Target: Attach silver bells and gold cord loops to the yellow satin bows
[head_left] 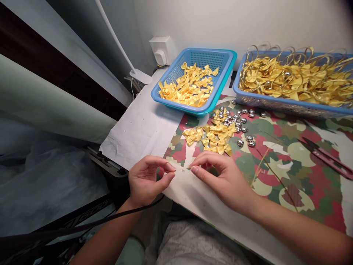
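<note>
Above the near edge of the table, my left hand [150,178] has its thumb and index fingertips brought together in a pinch. Facing it, a short gap away, my right hand [217,175] pinches with thumb and forefinger. Whatever sits between the fingertips of either hand is too small or thin to make out. Just beyond my hands lies a loose pile of yellow satin ribbon bows [219,134]. Several small silver bells [235,119] are scattered behind and to the right of the bows.
A blue basket [158,96] of yellow bows stands at the back, nested in a teal one. Right of it, another blue basket [275,104] holds bows with gold loops. Pink-handled thread snips [329,156] and thin gold strands [277,176] lie right. A lamp base [141,76] stands back left.
</note>
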The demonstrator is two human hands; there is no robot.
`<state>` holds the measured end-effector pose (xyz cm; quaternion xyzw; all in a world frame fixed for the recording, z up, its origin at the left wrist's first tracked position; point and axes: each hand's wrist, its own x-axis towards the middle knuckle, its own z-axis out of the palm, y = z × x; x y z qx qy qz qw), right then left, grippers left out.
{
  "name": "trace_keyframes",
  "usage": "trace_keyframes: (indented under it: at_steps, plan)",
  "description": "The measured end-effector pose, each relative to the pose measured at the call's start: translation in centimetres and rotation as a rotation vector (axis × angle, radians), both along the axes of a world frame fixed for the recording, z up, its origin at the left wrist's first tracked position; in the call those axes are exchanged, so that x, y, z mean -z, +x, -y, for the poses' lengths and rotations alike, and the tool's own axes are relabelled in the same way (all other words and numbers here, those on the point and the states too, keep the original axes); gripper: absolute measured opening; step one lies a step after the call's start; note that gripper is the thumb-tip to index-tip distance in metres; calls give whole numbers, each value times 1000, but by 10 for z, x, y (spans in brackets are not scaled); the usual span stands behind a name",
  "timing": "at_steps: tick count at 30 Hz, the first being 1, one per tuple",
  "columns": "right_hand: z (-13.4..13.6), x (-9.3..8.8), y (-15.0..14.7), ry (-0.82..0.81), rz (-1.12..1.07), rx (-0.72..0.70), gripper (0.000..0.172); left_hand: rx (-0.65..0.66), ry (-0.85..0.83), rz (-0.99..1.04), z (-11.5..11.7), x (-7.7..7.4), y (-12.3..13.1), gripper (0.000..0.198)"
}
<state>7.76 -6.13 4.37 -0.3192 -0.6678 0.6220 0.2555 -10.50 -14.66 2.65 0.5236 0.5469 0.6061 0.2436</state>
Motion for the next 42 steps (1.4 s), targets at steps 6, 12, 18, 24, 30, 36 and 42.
trace_keyframes:
  at_steps: [6,12,18,24,30,36,42]
  plan:
    - [-1,0,1,11,20,34,13,-29,-34,85,1,2,-1,29]
    - [-2,0,0,21,5,56,13,-49,-62,150,1,6,-5,26]
    - [-2,0,0,34,17,55,13,-113,-114,118,4,8,-6,23]
    - [-2,0,0,33,13,53,13,-97,-104,136,3,10,-7,23]
    - [-2,-1,0,35,4,42,12,93,-114,-62,-12,-6,-13,11]
    - [-1,0,-1,50,-19,49,12,296,-175,-352,-32,-29,-1,10]
    - [-1,0,-2,25,-22,38,11,290,-165,-377,-33,-28,3,11]
